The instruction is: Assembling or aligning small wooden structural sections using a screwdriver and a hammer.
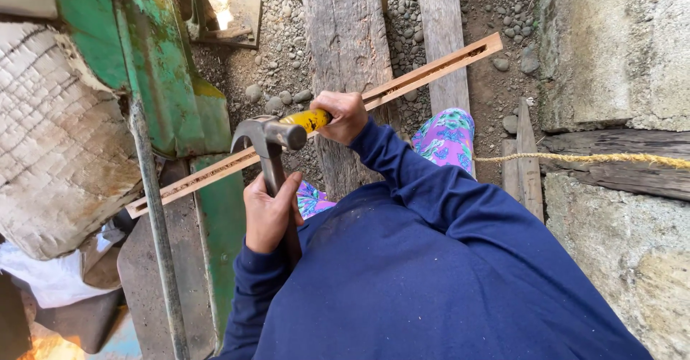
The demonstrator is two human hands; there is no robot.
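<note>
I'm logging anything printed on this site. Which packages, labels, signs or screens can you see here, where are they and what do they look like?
No packages, signs or screens show.
The nearest thing to a label: the yellow chisel handle in the right hand, centre of the view, with small dark markings too blurred to make out.
The hammer in the left hand is bare grey metal.

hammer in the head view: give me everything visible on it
The hammer is a claw hammer with a dull grey metal head, curved claw to the left and round striking face to the right. Its dark shaft runs down from the head toward the person's body. The left hand wraps the shaft just below the head, hiding most of it. The face sits against the yellow butt of a tool gripped by the right hand, just above a long slotted wooden strip.
</note>
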